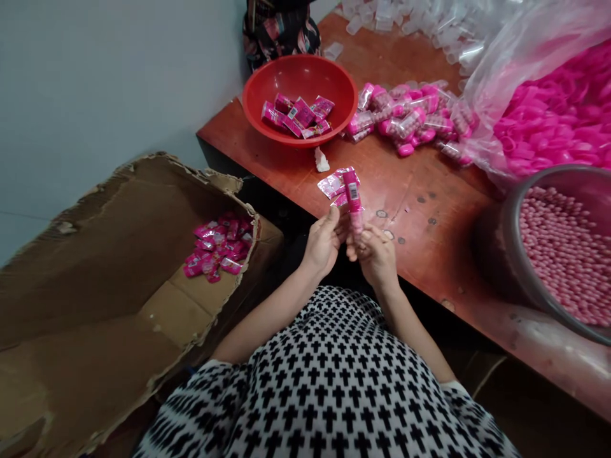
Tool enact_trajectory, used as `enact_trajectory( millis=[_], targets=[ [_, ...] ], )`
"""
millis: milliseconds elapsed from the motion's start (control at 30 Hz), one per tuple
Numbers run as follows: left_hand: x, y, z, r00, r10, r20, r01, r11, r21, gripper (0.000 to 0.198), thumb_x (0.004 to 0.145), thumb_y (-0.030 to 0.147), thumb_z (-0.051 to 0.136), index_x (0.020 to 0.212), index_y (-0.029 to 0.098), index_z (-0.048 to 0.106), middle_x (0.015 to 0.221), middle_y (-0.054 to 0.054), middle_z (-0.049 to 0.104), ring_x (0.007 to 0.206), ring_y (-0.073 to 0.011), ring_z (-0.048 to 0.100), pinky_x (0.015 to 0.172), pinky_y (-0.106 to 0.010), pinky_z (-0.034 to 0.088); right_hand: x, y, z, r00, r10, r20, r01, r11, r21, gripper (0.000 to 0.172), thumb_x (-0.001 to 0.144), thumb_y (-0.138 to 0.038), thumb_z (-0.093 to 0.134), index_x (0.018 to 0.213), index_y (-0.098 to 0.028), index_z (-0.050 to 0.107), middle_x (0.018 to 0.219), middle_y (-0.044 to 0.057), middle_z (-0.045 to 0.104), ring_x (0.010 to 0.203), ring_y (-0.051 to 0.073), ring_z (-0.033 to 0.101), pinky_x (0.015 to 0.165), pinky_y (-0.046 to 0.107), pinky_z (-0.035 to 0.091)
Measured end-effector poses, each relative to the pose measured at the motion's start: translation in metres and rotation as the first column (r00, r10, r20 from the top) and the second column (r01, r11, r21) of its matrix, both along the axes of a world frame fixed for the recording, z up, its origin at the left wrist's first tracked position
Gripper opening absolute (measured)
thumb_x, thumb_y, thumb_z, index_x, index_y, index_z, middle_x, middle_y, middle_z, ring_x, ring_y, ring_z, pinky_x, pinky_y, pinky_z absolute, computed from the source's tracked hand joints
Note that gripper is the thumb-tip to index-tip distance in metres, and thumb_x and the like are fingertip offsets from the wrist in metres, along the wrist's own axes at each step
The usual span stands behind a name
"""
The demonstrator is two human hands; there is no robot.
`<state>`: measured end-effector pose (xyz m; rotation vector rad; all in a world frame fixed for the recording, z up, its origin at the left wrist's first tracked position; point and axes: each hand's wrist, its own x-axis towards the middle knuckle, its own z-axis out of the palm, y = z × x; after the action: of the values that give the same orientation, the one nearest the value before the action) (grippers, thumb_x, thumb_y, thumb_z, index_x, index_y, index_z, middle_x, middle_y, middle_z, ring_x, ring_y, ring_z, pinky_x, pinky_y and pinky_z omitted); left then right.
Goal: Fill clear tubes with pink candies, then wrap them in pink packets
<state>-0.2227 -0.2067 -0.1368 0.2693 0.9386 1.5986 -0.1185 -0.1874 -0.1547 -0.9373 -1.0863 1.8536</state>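
Observation:
Upright in front of me is a small tube in a pink printed wrapper [352, 191], with a barcode on its side. My right hand [377, 253] pinches its lower end, where pale pink shows below the wrapper. From the other side, my left hand [325, 243] is closed at the tube's lower part, its thumb raised; some of its fingers are hidden behind. Just beyond my hands, a few flat pink and silver wrappers [331, 185] lie at the table edge.
A red bowl [300, 69] holds pink packets. Capped clear tubes of pink beads [410, 117] lie beside it. Pink caps [554, 121] fill a plastic bag; a grey tub [513, 235] holds pink beads. Left stands a cardboard box [95, 254] with wrapped packets [219, 247].

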Motion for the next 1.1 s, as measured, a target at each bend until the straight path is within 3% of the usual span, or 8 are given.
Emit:
enact_trajectory(
  millis=[100,167,300,533,667,933,1000,1100],
  targets=[
    [0.0,0.001,0.001,0.996,-0.088,0.01,0.089,0.995,-0.038,0.039,0.07,0.049,0.072,0.084,0.013,0.065,0.068,-0.004,0.066,0.045,-0.0075,0.053,0.046,-0.022,0.046,0.0,0.003,-0.001,0.993,0.044,-0.111,-0.066,0.976,-0.205,0.033,0.078,-0.05,0.049,0.076,-0.019,0.059,0.061,0.001,0.064,0.042,0.009,0.053,0.035,0.019,0.04],
    [0.0,0.002,0.002,0.995,-0.098,0.001,0.098,0.994,-0.052,0.038,0.069,0.048,0.073,0.081,0.013,0.065,0.058,0.0,0.061,0.037,-0.0052,0.045,0.039,-0.021,0.042,0.0,0.003,-0.003,0.991,0.053,-0.121,-0.081,0.967,-0.241,0.037,0.078,-0.053,0.047,0.074,-0.018,0.058,0.061,0.002,0.065,0.044,0.01,0.055,0.036,0.019,0.042],
    [0.001,0.003,0.004,0.996,-0.08,-0.031,0.078,0.996,-0.042,0.037,0.068,0.049,0.073,0.069,0.014,0.061,0.046,0.004,0.049,0.03,-0.0034,0.036,0.03,-0.018,0.031,0.0,0.0,-0.004,0.992,0.037,-0.124,-0.056,0.987,-0.153,0.034,0.076,-0.052,0.058,0.082,-0.019,0.057,0.066,0.001,0.067,0.049,0.012,0.06,0.04,0.021,0.048],
    [0.001,0.003,0.01,0.996,-0.085,-0.025,0.084,0.996,-0.034,0.049,0.074,0.062,0.06,0.077,0.013,0.063,0.058,-0.003,0.062,0.037,-0.0076,0.049,0.037,-0.021,0.04,0.002,-0.001,0.0,0.991,0.041,-0.127,-0.059,0.988,-0.145,0.031,0.079,-0.05,0.059,0.081,-0.02,0.051,0.06,-0.002,0.064,0.048,0.011,0.061,0.037,0.018,0.045],
    [0.005,0.004,0.009,0.99,-0.117,-0.074,0.112,0.992,-0.065,0.047,0.071,0.062,0.063,0.069,0.015,0.059,0.041,0.004,0.048,0.028,-0.0064,0.039,0.03,-0.02,0.033,-0.001,-0.002,-0.003,0.991,0.035,-0.131,-0.056,0.985,-0.165,0.031,0.078,-0.05,0.059,0.081,-0.02,0.051,0.059,-0.003,0.063,0.047,0.01,0.06,0.036,0.018,0.044],
    [0.021,0.001,0.001,0.987,0.014,-0.162,-0.023,0.998,-0.055,0.042,0.07,0.056,0.068,0.064,0.016,0.055,0.038,0.009,0.04,0.025,-0.0023,0.03,0.025,-0.016,0.024,-0.004,-0.012,-0.004,0.974,-0.201,0.106,0.192,0.978,0.086,0.028,0.082,-0.048,0.058,0.087,-0.021,0.055,0.064,-0.004,0.062,0.05,0.009,0.059,0.043,0.019,0.049],
    [0.021,-0.002,0.001,0.987,0.024,-0.157,-0.031,0.999,-0.042,0.04,0.071,0.054,0.068,0.066,0.016,0.057,0.038,0.008,0.041,0.024,-0.0028,0.031,0.025,-0.017,0.024,-0.004,-0.014,-0.002,0.974,-0.203,0.102,0.196,0.977,0.082,0.027,0.082,-0.048,0.058,0.088,-0.022,0.056,0.064,-0.004,0.062,0.048,0.009,0.058,0.042,0.019,0.049],
    [0.015,-0.003,0.003,0.995,-0.052,-0.088,0.052,0.999,-0.001,0.039,0.072,0.054,0.067,0.074,0.015,0.063,0.039,0.006,0.046,0.025,-0.0062,0.038,0.026,-0.019,0.03,-0.003,-0.014,0.001,0.992,-0.123,0.01,0.123,0.992,-0.011,0.027,0.083,-0.048,0.057,0.087,-0.021,0.056,0.058,-0.005,0.06,0.043,0.009,0.056,0.037,0.019,0.046]
  ],
)
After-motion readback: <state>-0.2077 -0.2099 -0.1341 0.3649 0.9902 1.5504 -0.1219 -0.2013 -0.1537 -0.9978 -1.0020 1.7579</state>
